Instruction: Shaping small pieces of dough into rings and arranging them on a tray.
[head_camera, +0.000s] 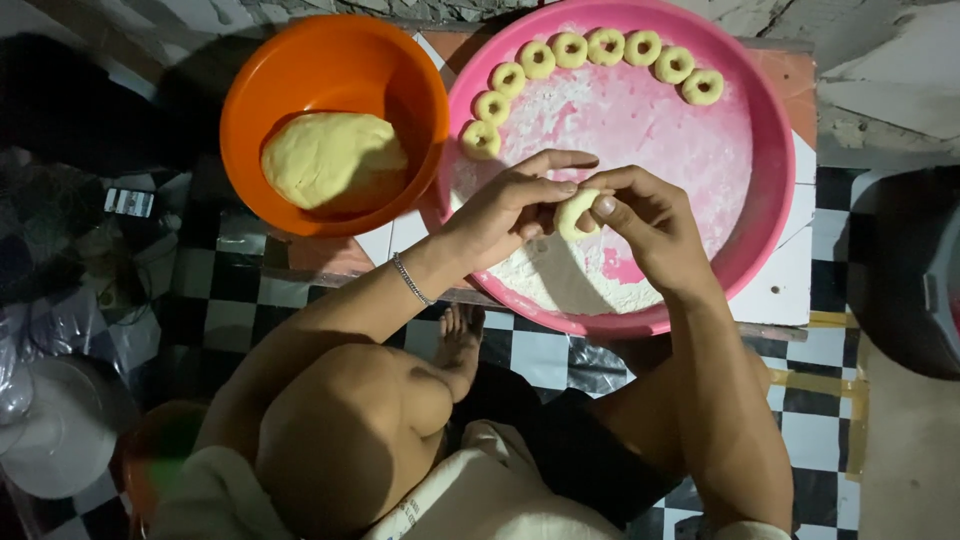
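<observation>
1. While you sit over the low bench (790, 290), both your hands meet above the near part of the pink tray (770, 190), so that's where all the action is.
2. Your left hand (505, 205) has its fingertips pinched onto the left side of a small dough ring (578, 213), and there's a thin bracelet (410, 279) on that wrist.
3. Your right hand (650, 225) pinches the same dough ring from the right, thumb on top, so both hands are closed on it together.
4. That ring is up off the tray, held just above a floury patch (570, 285) near the tray's front edge.
5. Eight finished rings (590, 55) sit in a curved row along the tray's far rim, each one touching or nearly touching its neighbour.
6. Just left of the tray, touching its rim, is an orange bowl (310, 70) with a big lump of yellow dough (333, 160) in it.
7. Everything sits over a black-and-white checkered floor (530, 350), with your bare knee (340, 420) low in the shot.
</observation>
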